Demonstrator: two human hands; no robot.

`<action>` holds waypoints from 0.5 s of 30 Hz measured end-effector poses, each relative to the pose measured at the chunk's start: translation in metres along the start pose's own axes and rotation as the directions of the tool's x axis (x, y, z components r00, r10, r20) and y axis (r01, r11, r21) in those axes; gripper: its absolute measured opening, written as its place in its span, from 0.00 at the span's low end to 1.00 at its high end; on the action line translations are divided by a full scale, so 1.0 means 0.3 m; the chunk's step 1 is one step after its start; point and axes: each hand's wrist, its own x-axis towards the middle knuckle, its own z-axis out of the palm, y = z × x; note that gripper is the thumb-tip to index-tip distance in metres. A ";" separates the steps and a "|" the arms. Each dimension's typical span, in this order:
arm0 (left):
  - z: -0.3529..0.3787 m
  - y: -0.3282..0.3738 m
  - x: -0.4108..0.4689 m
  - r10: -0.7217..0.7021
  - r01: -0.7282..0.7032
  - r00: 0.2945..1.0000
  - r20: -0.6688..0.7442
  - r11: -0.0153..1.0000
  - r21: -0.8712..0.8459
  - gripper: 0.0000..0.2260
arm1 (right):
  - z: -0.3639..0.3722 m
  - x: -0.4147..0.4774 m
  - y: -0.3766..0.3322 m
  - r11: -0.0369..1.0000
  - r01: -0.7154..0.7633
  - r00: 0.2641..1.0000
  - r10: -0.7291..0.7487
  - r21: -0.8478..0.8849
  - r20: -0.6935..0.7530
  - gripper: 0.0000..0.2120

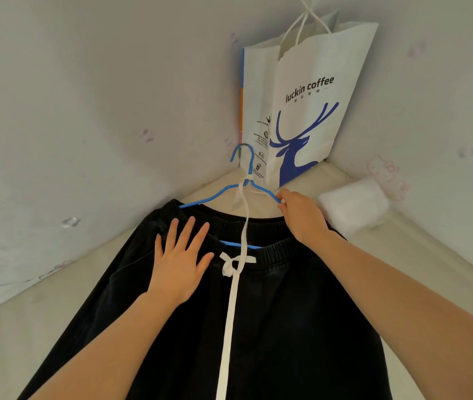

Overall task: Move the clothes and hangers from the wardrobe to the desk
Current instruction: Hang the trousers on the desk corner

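Black trousers (287, 313) with an elastic waistband and a long white drawstring (231, 313) lie flat on the pale desk (71, 284). A blue wire hanger (215, 197) is threaded through the waistband, and its hook points toward the corner. My left hand (182, 265) rests flat on the left part of the waistband with its fingers spread. My right hand (301, 216) pinches the right end of the hanger at the waistband's right side.
A white paper coffee bag (310, 105) with a blue deer print stands in the corner, just behind the hanger hook. A white soft pack (353, 209) lies at the right against the wall. Papered walls close in on the left and right.
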 end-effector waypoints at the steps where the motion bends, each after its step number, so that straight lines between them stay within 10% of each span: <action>1: -0.002 0.002 -0.011 0.000 0.000 1.000 0.007 1.000 -0.004 0.29 | 0.001 -0.008 0.003 0.999 0.011 1.000 -0.010 -0.041 0.027 0.12; 15: -0.058 0.061 -0.051 -0.077 0.079 0.996 0.042 0.995 -0.053 0.29 | -0.046 -0.124 -0.032 0.966 0.094 0.996 -0.090 -0.242 0.029 0.17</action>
